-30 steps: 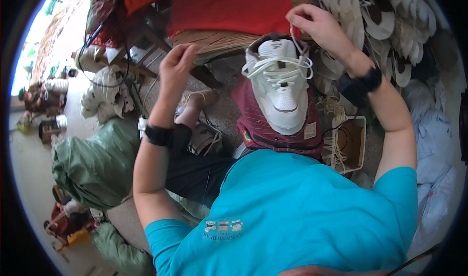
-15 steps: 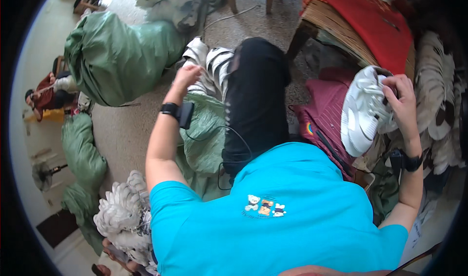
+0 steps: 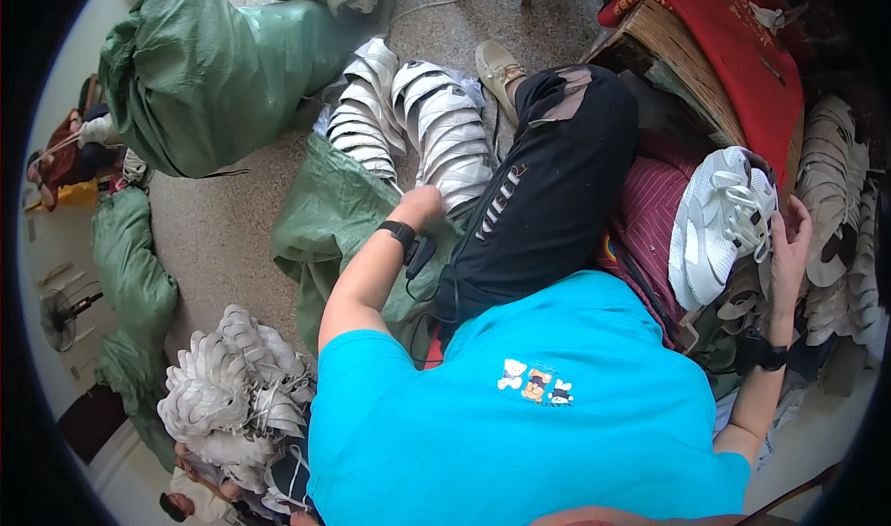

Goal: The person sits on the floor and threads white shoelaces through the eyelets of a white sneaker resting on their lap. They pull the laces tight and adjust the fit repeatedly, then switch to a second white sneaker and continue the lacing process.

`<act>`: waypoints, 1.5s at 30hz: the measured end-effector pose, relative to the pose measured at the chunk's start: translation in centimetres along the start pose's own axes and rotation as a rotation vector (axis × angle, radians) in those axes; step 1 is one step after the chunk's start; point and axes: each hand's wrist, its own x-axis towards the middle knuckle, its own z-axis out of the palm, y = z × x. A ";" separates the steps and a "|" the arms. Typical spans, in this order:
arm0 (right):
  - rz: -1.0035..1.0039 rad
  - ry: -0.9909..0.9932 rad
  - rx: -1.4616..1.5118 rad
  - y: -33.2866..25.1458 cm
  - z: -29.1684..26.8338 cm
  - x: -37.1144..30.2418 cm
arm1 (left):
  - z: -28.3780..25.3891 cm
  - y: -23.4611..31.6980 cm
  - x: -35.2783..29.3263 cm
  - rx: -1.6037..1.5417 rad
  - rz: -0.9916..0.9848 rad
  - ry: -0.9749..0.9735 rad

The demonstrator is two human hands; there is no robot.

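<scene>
My left hand (image 3: 424,207) is closed over the mouth of a green woven sack (image 3: 320,201). A thin pale strand shows at its fingers, but what they grip is hidden. Just beyond it lie two curved rows of nested white shoe uppers (image 3: 447,136), coming out of the sack. On my right, a white laced sneaker (image 3: 710,233) rests against burgundy striped cloth (image 3: 650,201). My right hand (image 3: 789,243) is at its heel end, beside the loose lace loops, with thumb and forefinger apart.
A large green sack (image 3: 209,80) bulges at the far left. A pile of white shoe parts (image 3: 237,387) lies at near left. More nested shoe parts (image 3: 831,201) stand at far right, by a wooden bench (image 3: 682,62) with red cloth (image 3: 733,52). Other people are at the left edge.
My left hand has come down and right to the sack's mouth. My right hand has drawn back from the sneaker's collar toward me. My leg has shifted right, uncovering the rows of uppers.
</scene>
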 end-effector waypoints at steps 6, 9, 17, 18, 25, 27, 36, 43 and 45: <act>0.629 -0.248 0.895 -0.7 1.2 -0.4 | 1.2 0.5 -4.1 0.170 -0.075 -0.088; 0.659 -0.270 1.014 -2.8 3.1 -0.2 | 3.8 -0.8 -2.7 0.158 -0.141 0.183; 0.627 -0.221 0.980 0.6 -0.8 -0.7 | 2.7 -1.4 -2.1 -0.040 -0.015 0.557; 0.597 -0.159 0.998 -1.1 0.0 -1.6 | 2.2 -1.8 -2.8 -0.068 -0.001 0.630; 0.614 -0.289 1.241 3.2 -1.9 -1.9 | 0.2 -3.1 -11.1 -0.206 0.149 1.101; 0.658 -0.350 1.154 0.5 -0.8 -1.7 | -2.3 -3.1 -13.5 -0.285 0.183 1.253; 0.319 -0.367 1.161 -13.9 -0.8 2.9 | -10.2 -4.2 -17.3 -0.700 0.477 1.673; -0.722 0.291 -0.253 -18.3 4.2 14.1 | -18.0 7.8 -27.0 -0.834 0.620 1.272; -0.556 0.187 -0.107 -18.1 7.5 16.4 | -18.7 9.2 -27.1 -1.058 0.678 1.081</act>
